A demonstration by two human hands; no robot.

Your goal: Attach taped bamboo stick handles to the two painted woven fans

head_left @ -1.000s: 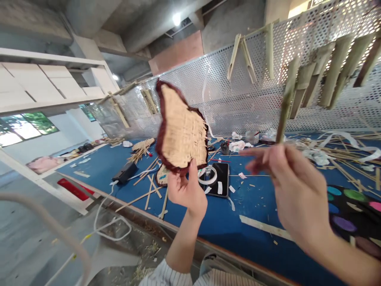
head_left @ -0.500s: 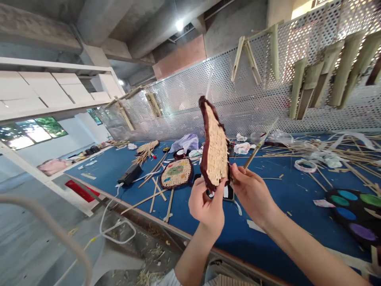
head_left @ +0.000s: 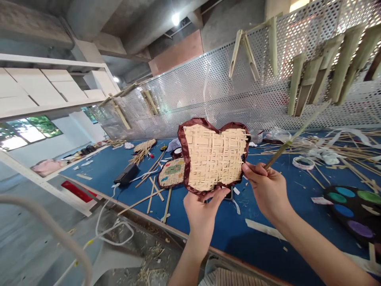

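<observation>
A butterfly-shaped woven bamboo panel with a dark brown wrapped border is held up above the blue table, its plain weave facing me. My left hand is closed on its lower edge, thumb and fingers pinching the border. At the panel's right edge, my right hand touches the border with its fingertips. The same hand grips a thin paintbrush, which slants up to the right. Behind the panel, partly covered by it, lies another woven panel with painted colours and a dark rim.
A paint palette with round colour wells lies at the right. Bamboo strips, a tape roll and a black power adapter are scattered over the blue table. A perforated metal screen stands behind.
The woven panel has turned from nearly edge-on to face me and sits lower. My right hand has shifted right with the paintbrush, which leans further to the right.
</observation>
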